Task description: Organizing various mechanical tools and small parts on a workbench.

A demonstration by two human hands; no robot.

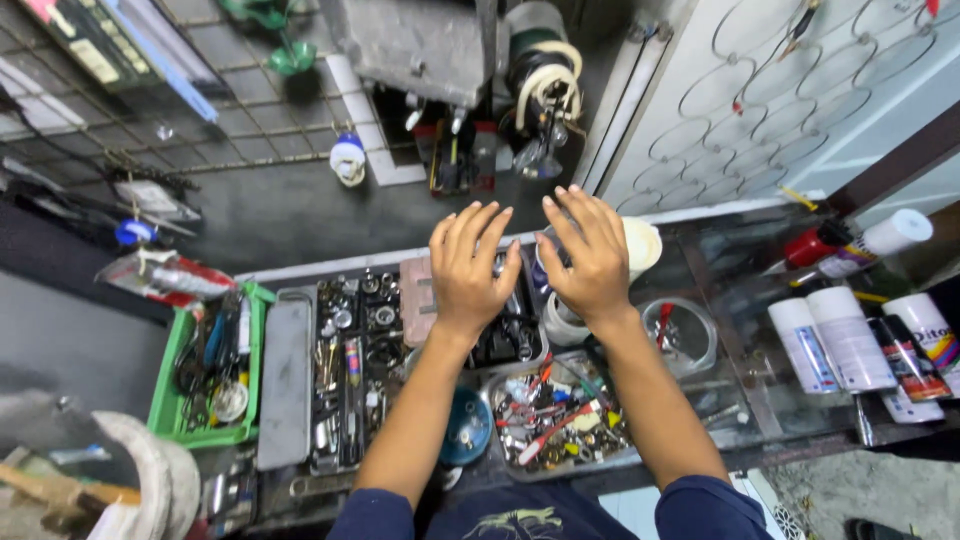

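Both hands are held flat, palms down, fingers spread, nothing gripped. The left hand hovers over the black socket tray; the right hand is just above the white tub. Trays are set side by side on the counter, prob. so parts are in easy reach. Forearms are extended, approx. parallel.

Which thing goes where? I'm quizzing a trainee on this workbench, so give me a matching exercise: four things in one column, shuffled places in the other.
Things:
1. green basket
2. spray cans
3. blue bowl
4. left hand

Places:
A. between the person's forearms
B. far left of the bench
C. over the tray of dark sockets
D. right end of the glass top

Pairs: 1-B, 2-D, 3-A, 4-C
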